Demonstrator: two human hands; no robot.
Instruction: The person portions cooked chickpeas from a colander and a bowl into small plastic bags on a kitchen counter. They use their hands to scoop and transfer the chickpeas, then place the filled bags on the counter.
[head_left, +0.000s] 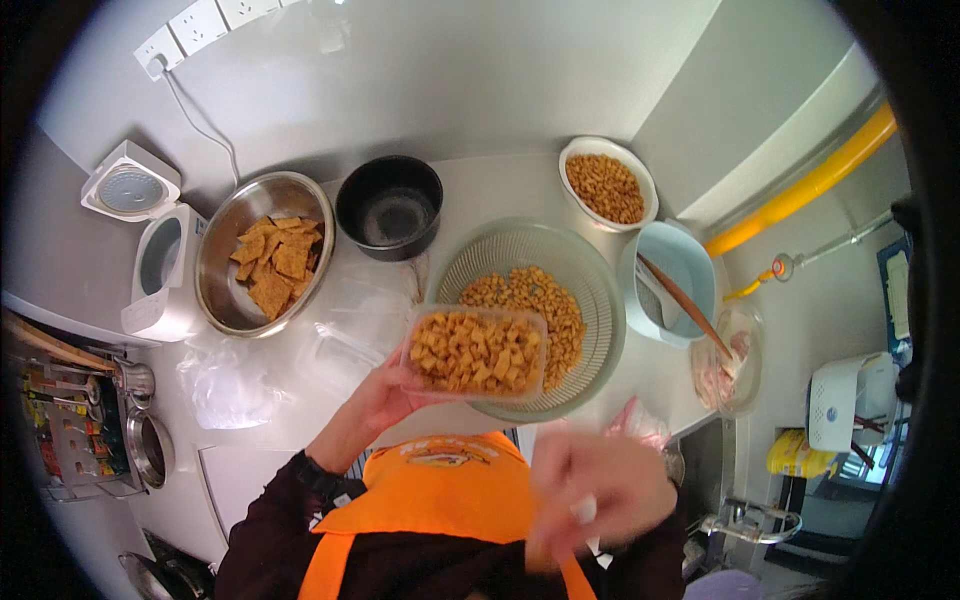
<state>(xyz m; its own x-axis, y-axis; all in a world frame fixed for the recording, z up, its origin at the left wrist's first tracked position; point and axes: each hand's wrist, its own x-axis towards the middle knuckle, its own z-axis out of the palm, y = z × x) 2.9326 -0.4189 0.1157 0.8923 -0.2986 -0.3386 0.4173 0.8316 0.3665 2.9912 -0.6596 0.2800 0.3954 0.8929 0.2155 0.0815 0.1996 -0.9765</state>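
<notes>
My left hand (386, 394) holds a clear plastic container (476, 352) filled with small browned cubes, tilted over the near left part of a green colander (604, 330). More browned pieces (559, 330) lie inside that colander. My right hand (600, 487) is blurred, raised in front of the orange apron (442, 487) on the right; a small whitish thing shows at its fingers, too blurred to name. Behind the colander stand a black pot (390, 210) and a white bowl of browned pieces (606, 187). A steel bowl (206, 277) with flat browned sheets (277, 262) is at left.
Clear plastic containers (349, 345) and a plastic bag (229, 390) lie on the left of the counter. A white rice cooker (161, 270) stands at far left. At right are a light blue basin (637, 300) with a brown-handled utensil, a container of raw meat (742, 390) and a faucet (742, 525).
</notes>
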